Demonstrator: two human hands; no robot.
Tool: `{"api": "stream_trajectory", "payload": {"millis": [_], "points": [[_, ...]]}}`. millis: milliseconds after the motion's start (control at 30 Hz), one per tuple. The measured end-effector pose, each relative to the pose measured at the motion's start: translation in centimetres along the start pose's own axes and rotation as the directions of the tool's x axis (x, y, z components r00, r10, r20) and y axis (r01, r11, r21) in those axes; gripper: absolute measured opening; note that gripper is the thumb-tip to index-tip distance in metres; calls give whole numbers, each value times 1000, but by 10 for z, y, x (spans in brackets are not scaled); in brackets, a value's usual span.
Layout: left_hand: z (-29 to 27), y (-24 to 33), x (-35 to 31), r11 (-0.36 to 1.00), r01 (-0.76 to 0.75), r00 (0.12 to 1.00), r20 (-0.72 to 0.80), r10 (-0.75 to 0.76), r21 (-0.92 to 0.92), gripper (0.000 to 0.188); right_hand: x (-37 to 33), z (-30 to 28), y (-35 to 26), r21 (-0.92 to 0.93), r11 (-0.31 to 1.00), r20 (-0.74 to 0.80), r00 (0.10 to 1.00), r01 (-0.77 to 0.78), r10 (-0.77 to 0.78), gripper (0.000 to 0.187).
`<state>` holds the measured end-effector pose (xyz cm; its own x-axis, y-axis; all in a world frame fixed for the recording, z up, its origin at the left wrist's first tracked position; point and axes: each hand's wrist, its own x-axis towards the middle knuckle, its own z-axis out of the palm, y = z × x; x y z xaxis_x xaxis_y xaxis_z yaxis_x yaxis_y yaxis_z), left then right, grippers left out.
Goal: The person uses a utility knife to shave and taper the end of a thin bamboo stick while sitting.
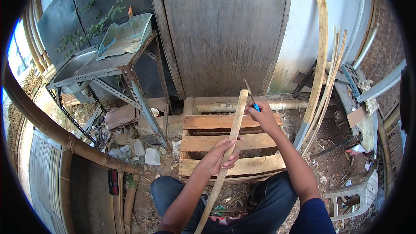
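Observation:
My left hand [222,156] is closed around the middle of a long, flat wooden strip [237,119]. The strip slants from between my knees up to its far end, above a slatted wooden pallet [234,142]. Just right of that far end, my right hand [261,115] grips the blue handle of a knife [256,106]. Its thin blade points up and slightly left, close to the tip of the strip. Whether blade and wood touch, I cannot tell.
A rusty metal table with a sink [125,67] stands at the left. Several long wooden strips [320,56] lean on the wall at right. Nearer lie a broken plastic chair part [362,197] and a bamboo frame [65,141] with a phone-like red and black object [113,182].

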<state>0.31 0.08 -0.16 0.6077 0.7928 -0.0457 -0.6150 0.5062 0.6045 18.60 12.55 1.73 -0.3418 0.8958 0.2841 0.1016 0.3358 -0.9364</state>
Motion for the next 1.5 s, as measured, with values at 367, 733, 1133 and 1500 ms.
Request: {"api": "stream_trajectory", "payload": {"millis": [367,733,1133,1500], "points": [[3,8,-6,991,-34,987,-152,53,127,42,-9,20,-7,-242,970,158,987,38,1,19],[3,15,-10,989,-74,967,-233,102,128,36,-13,28,4,-401,906,249,968,137,-36,28],[-2,14,-9,977,-99,964,-226,141,187,34,-17,36,-10,-469,861,334,942,198,-34,23],[-1,15,-11,992,-76,961,-259,100,101,33,-20,42,-15,-534,793,375,923,293,-89,18]]}}
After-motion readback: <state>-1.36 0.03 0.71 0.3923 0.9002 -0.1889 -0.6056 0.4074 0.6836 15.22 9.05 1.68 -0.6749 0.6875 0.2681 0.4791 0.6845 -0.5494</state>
